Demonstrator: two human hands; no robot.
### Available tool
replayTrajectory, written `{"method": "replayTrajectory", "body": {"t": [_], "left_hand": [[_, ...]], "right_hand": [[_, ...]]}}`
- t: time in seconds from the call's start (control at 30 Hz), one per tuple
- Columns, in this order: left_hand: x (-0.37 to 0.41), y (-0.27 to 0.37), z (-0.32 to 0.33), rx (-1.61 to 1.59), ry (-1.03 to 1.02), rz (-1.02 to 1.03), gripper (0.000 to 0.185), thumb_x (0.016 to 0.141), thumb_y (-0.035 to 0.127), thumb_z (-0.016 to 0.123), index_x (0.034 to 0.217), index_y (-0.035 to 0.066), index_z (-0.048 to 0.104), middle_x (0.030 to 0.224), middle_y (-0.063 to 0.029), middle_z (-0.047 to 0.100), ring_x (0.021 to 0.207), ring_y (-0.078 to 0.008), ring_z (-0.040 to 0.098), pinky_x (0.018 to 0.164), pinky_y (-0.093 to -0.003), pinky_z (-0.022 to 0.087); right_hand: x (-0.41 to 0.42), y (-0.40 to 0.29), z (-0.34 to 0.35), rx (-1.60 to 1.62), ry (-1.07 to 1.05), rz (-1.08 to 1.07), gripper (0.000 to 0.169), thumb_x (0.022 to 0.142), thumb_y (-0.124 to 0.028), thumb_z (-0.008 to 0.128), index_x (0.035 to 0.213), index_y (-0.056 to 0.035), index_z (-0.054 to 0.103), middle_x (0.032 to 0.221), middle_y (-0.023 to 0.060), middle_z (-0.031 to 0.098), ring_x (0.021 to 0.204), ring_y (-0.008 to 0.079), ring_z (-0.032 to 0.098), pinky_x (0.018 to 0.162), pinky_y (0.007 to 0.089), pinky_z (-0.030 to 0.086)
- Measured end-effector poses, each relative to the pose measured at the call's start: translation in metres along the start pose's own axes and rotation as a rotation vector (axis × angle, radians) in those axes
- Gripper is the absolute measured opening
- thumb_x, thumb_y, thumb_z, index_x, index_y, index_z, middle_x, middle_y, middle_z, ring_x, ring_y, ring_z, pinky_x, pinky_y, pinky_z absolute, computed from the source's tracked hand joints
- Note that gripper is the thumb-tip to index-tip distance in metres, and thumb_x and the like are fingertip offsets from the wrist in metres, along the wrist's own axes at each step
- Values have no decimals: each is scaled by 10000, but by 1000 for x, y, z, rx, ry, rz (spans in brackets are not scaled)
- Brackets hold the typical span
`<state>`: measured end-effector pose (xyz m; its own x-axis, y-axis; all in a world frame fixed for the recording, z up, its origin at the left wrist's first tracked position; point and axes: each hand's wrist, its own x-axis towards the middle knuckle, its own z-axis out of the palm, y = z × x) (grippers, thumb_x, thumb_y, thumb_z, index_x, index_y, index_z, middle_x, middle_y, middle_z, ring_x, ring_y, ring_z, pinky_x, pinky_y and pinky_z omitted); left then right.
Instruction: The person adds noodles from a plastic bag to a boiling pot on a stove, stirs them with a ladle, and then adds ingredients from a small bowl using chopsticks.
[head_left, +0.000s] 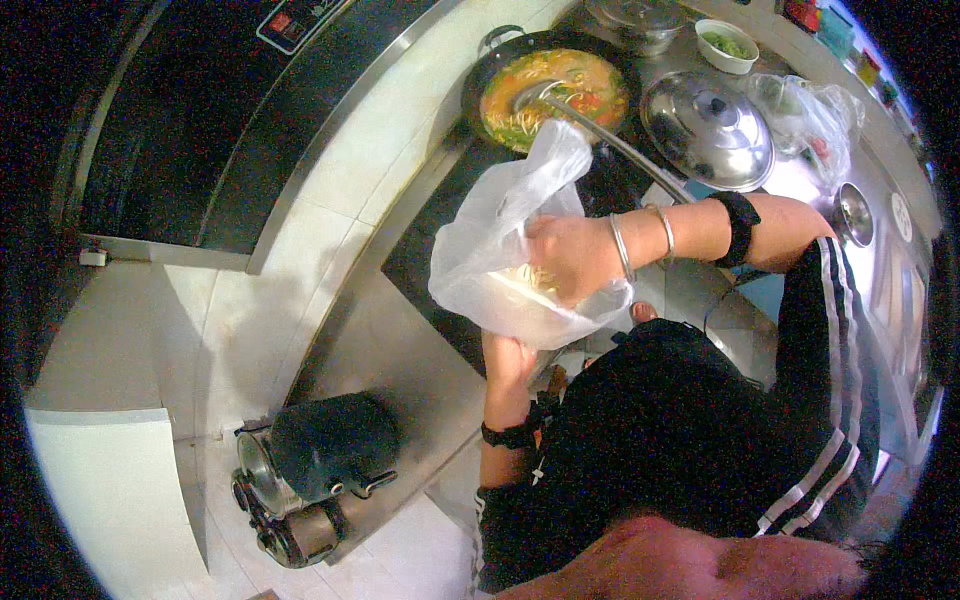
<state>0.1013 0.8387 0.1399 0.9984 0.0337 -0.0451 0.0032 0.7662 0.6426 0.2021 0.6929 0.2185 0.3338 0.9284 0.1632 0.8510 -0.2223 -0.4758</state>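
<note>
A white translucent plastic bag (480, 247) is held up in front of me, over the dark cooktop (427, 262). My left hand (514, 356) supports the bag from below, its fingers mostly hidden by the plastic. Inside the bag's mouth is my right hand (566, 255), with its fingertips out of sight beside pale noodle-like strips (534, 277). Beyond the bag stands a black wok (472, 105) holding an orange-yellow soup (585, 75) with greens, red pieces and pale strands. A metal ladle (615, 146) rests in the soup, its handle running behind my right forearm.
A domed steel lid (709, 127) lies right of the wok. Around it are a lidded steel pot (637, 22), a white bowl of chopped greens (724, 49), a clear plastic bag (810, 124) and a small steel bowl (855, 214). Stacked pots (315, 465) stand at lower left.
</note>
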Motion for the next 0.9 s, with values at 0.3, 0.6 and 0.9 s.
{"method": "replayTrajectory", "body": {"t": [0.3,0.6,0.9], "left_hand": [[39,13,6,3,6,69,422,902,220,357,1249,-20,355,1248,-143,437,1133,-259,445,956,-417,370],[77,41,-10,62,10,160,356,872,323,499,1098,50,465,1075,-89,535,909,-203,531,747,-354,458],[91,81,8,104,-49,437,488,878,372,460,1202,16,376,1247,-158,404,1148,-331,400,957,-499,320]], "right_hand": [[-1,30,-49,112,238,145,348,632,-150,635,963,-77,555,745,152,595,721,321,588,662,372,471],[6,95,-107,1190,816,486,341,776,-135,592,1077,5,512,993,86,592,870,161,588,751,291,494],[-1,191,-122,157,599,450,648,570,-44,737,1162,-73,476,1094,87,539,1022,247,514,853,318,443]]}}
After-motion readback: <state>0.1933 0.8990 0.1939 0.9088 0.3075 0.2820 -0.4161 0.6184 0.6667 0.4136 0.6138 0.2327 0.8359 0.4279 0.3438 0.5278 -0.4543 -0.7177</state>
